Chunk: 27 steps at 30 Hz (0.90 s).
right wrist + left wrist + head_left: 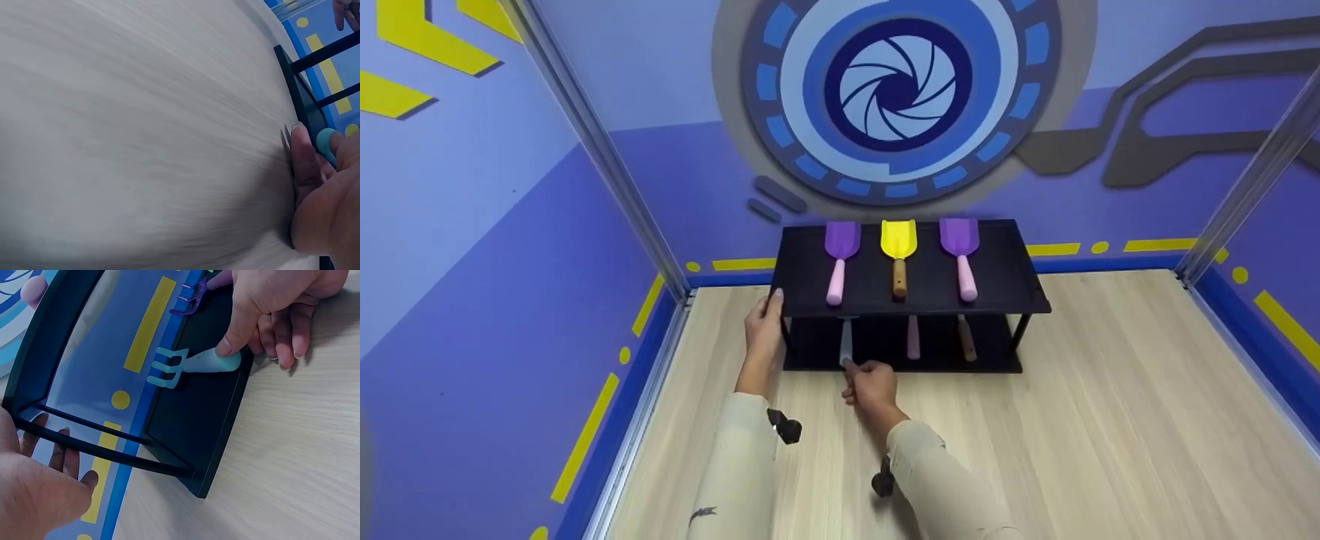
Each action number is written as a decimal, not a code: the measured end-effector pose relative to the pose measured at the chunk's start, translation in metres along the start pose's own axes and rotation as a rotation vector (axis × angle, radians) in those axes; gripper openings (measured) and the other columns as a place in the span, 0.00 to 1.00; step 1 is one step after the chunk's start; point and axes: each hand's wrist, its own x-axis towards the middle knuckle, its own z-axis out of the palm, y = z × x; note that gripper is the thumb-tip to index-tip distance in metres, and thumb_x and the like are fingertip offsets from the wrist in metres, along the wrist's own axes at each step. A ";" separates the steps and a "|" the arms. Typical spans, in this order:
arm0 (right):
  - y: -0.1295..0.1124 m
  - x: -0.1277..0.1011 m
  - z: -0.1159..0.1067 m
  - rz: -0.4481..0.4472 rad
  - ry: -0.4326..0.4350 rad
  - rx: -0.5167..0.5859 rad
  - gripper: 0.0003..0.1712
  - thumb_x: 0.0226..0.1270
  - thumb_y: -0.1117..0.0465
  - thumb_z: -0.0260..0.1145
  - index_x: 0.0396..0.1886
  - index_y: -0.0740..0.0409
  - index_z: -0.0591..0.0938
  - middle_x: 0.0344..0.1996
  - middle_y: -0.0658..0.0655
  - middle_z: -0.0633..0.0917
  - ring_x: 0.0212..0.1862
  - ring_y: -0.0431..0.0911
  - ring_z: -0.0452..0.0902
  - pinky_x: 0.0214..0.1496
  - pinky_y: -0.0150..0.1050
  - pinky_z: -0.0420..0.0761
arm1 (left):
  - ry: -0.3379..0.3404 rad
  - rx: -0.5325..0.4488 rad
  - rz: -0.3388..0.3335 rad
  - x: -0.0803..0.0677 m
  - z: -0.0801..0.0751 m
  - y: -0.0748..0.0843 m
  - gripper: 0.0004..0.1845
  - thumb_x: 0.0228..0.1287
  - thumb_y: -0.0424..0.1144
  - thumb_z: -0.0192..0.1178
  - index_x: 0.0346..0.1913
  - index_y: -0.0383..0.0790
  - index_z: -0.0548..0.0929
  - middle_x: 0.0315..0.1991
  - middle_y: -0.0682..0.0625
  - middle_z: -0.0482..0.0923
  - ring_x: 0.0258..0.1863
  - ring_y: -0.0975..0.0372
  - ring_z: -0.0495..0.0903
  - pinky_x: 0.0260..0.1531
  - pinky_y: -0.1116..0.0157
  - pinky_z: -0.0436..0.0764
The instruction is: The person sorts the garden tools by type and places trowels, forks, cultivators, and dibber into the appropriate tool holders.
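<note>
A black two-tier shelf (810, 277) stands against the back wall. My left hand (763, 330) grips its left side at the upper tier, thumb on the edge. On the lower tier, at the left, lies a light blue three-pronged toy hand rake (211, 363), prongs toward the back. My right hand (876, 386) holds the end of its handle at the shelf's front edge, thumb on top. In the right wrist view, the handle's round end (325, 140) shows between thumb and fingers. Beside it is a purple-pronged rake (197, 298) with a pink handle.
On the upper tier lie a purple toy shovel (842, 240), a yellow shovel (898, 238) and another purple shovel (959, 236), handles forward. A brown handle (966, 341) shows on the lower tier's right. Light wooden tabletop (1125, 420) extends around the shelf, with printed walls at the back and sides.
</note>
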 end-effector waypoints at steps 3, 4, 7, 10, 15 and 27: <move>-0.002 0.003 0.001 0.027 0.019 0.001 0.18 0.74 0.55 0.73 0.33 0.66 0.83 0.23 0.62 0.88 0.18 0.45 0.86 0.22 0.40 0.87 | -0.013 -0.004 -0.001 -0.001 0.000 0.002 0.25 0.83 0.59 0.52 0.59 0.40 0.80 0.68 0.41 0.77 0.68 0.51 0.74 0.73 0.49 0.71; -0.002 0.004 0.001 0.035 0.025 -0.004 0.18 0.74 0.54 0.73 0.32 0.66 0.83 0.21 0.62 0.87 0.17 0.45 0.85 0.22 0.40 0.86 | -0.017 -0.002 0.000 -0.001 0.000 0.002 0.26 0.83 0.59 0.51 0.60 0.39 0.80 0.70 0.41 0.76 0.69 0.51 0.74 0.74 0.49 0.71; -0.003 0.007 0.002 0.059 0.039 -0.019 0.21 0.73 0.52 0.74 0.30 0.66 0.84 0.18 0.60 0.86 0.15 0.45 0.84 0.20 0.41 0.86 | -0.021 -0.007 0.006 -0.002 0.000 0.002 0.26 0.83 0.59 0.51 0.61 0.39 0.80 0.69 0.41 0.76 0.69 0.51 0.74 0.74 0.49 0.71; -0.003 0.010 0.003 0.067 0.044 -0.036 0.23 0.72 0.50 0.75 0.28 0.66 0.84 0.14 0.59 0.85 0.13 0.46 0.84 0.19 0.42 0.85 | -0.008 -0.013 0.014 -0.002 0.000 0.003 0.24 0.83 0.58 0.52 0.55 0.39 0.79 0.64 0.41 0.77 0.63 0.51 0.75 0.68 0.50 0.72; -0.003 0.012 0.003 0.071 0.068 -0.055 0.24 0.70 0.49 0.76 0.24 0.63 0.83 0.09 0.58 0.83 0.11 0.47 0.82 0.17 0.43 0.84 | 0.006 0.005 -0.005 -0.001 0.001 0.003 0.23 0.82 0.61 0.52 0.52 0.44 0.80 0.60 0.45 0.78 0.61 0.53 0.75 0.65 0.54 0.73; -0.001 0.005 -0.003 0.028 -0.013 -0.081 0.17 0.75 0.58 0.72 0.33 0.71 0.84 0.11 0.59 0.84 0.12 0.44 0.82 0.18 0.41 0.85 | 0.026 0.006 0.000 0.000 0.001 0.001 0.20 0.82 0.60 0.53 0.42 0.46 0.77 0.47 0.49 0.75 0.50 0.54 0.72 0.54 0.58 0.70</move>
